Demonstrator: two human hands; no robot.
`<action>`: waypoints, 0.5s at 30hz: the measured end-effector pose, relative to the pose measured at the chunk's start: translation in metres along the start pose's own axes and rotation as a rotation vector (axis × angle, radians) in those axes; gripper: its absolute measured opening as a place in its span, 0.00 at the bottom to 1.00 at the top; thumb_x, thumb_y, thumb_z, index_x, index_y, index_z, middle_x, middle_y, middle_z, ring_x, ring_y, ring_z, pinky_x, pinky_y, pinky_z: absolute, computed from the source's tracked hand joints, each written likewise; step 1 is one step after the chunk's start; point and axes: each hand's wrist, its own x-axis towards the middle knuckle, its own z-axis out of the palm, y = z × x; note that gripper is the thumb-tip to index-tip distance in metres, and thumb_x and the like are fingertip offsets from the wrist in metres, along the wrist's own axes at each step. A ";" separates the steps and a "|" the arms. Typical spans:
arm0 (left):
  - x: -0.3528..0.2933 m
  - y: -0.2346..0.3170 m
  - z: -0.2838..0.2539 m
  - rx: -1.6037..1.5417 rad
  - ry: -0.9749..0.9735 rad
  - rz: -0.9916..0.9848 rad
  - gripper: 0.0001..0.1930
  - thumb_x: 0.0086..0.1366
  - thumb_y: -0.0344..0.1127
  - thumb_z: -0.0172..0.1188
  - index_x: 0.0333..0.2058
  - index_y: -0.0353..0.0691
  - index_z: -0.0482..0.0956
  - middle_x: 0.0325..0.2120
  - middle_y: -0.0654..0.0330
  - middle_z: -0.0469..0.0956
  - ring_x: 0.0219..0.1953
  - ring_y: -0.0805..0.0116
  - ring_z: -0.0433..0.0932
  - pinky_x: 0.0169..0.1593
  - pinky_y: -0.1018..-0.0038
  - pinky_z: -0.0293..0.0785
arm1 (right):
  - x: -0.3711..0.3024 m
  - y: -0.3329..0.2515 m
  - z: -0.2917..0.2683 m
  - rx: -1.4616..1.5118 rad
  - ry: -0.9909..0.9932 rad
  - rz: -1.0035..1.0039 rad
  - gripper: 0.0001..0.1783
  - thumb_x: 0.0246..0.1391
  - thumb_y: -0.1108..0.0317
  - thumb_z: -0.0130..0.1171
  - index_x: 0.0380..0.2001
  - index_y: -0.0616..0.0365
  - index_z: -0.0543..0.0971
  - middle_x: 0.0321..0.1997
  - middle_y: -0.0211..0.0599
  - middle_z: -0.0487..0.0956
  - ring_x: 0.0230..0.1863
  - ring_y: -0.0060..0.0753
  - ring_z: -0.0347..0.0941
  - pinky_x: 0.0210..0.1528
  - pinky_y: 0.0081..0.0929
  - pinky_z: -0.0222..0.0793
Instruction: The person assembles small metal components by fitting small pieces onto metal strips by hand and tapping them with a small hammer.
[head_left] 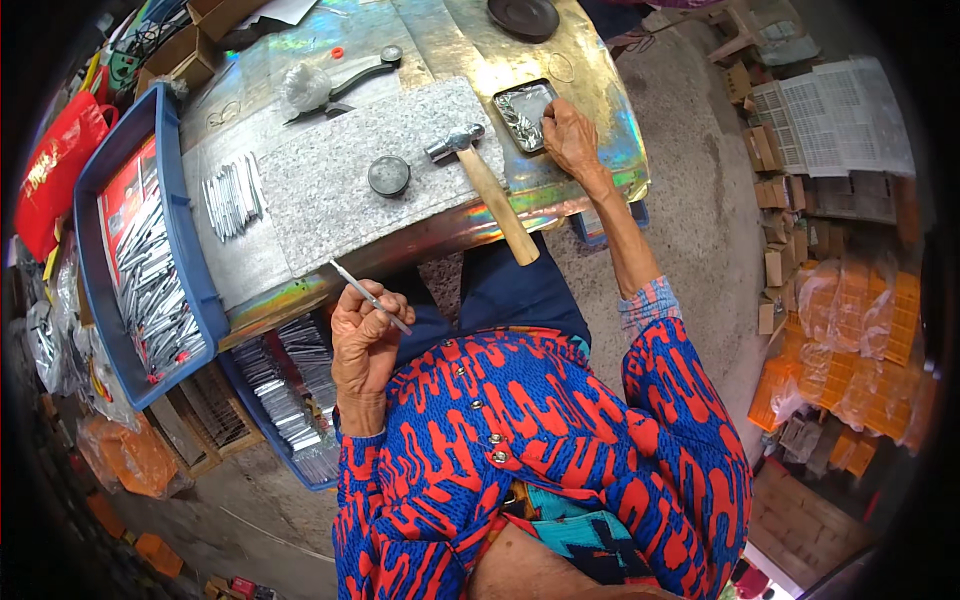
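Fingertips hidden, upper centre: the right hand (572,138) curls at the tray (507,123) of metal pieces, grip impossible to tell. Centre-left, the left hand (362,338) pinches 1 slim grey rod (351,282).

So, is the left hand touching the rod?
Touching. The head view shows the rod gripped in the fingers of the left hand, with an end sticking out on either side.

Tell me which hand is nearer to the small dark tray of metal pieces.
Right. The right hand is at the right edge of the tray. The left hand, holding a slim grey rod, is farther off, below and to the left of it in the picture.
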 end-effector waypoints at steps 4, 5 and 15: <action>0.002 0.002 0.006 0.056 -0.007 -0.010 0.13 0.50 0.25 0.61 0.36 0.35 0.70 0.28 0.55 0.75 0.30 0.66 0.73 0.35 0.71 0.72 | 0.004 -0.002 0.002 -0.119 -0.026 -0.033 0.06 0.43 0.72 0.48 0.24 0.66 0.68 0.25 0.56 0.73 0.28 0.56 0.71 0.30 0.44 0.67; 0.003 0.002 0.007 0.055 -0.007 -0.010 0.13 0.50 0.25 0.61 0.36 0.35 0.70 0.28 0.55 0.75 0.30 0.66 0.73 0.35 0.71 0.72 | 0.004 -0.003 0.002 -0.174 -0.036 -0.077 0.06 0.43 0.72 0.47 0.23 0.66 0.68 0.25 0.57 0.73 0.27 0.57 0.71 0.30 0.45 0.68; 0.010 0.013 0.031 0.241 -0.030 -0.011 0.09 0.56 0.26 0.56 0.35 0.34 0.67 0.29 0.49 0.75 0.28 0.69 0.74 0.34 0.73 0.74 | 0.015 0.018 -0.008 0.288 -0.187 0.136 0.12 0.47 0.66 0.50 0.25 0.67 0.70 0.20 0.46 0.72 0.23 0.40 0.69 0.29 0.34 0.65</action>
